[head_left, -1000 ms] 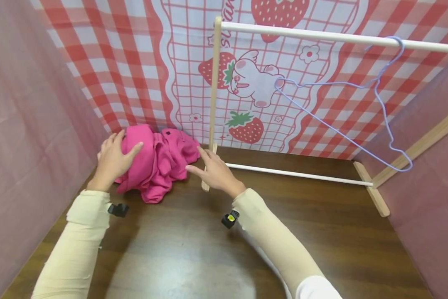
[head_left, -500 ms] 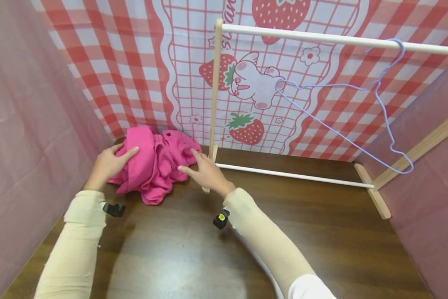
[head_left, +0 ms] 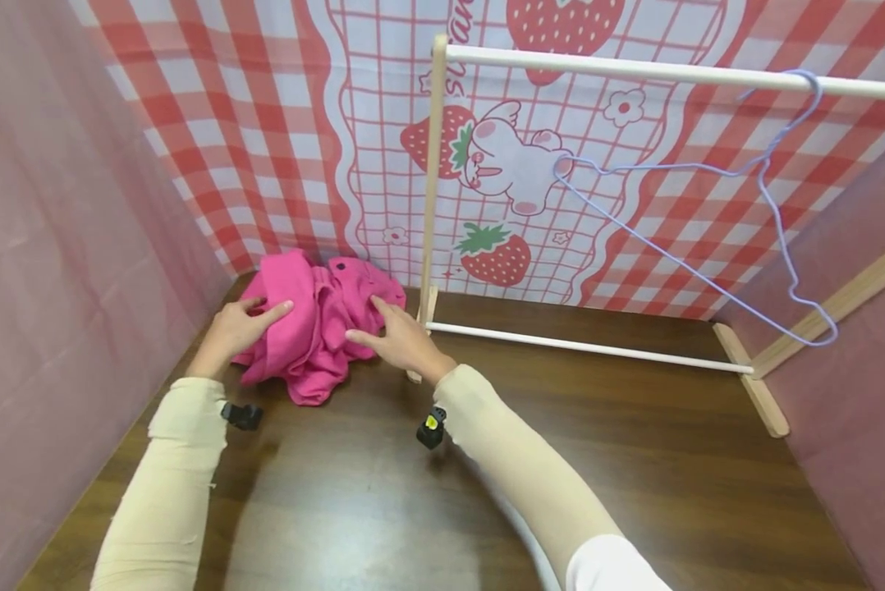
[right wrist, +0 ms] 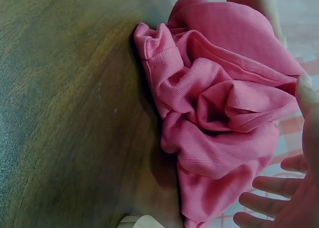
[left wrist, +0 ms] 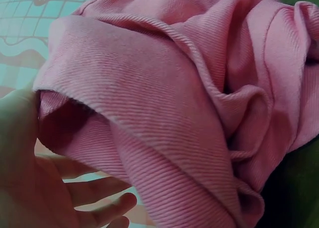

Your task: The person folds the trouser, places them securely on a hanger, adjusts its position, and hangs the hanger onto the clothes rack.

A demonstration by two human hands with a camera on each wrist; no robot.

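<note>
A crumpled pink ribbed garment (head_left: 302, 328) lies heaped on the wooden surface against the back cloth, with a small dark dot on its upper right part. At its left side is my left hand (head_left: 231, 332), fingers spread and thumb over the cloth. The left wrist view shows those fingers (left wrist: 99, 190) extended beside a loose fold. From the right, my right hand (head_left: 407, 338) reaches to the heap with thumb and index fingertip right at the cloth. Its other fingers (right wrist: 264, 203) are spread and relaxed in the right wrist view.
A wooden rack with a white top bar (head_left: 605, 67) and a white lower bar (head_left: 590, 348) stands right of the garment. A lavender wire hanger (head_left: 679, 261) hangs from the top bar. Pink cloth walls (head_left: 66, 271) flank both sides.
My left hand has slid down from the garment's upper left side to its left edge. My right hand has moved slightly left, closer over the cloth. The garment looks almost unchanged.
</note>
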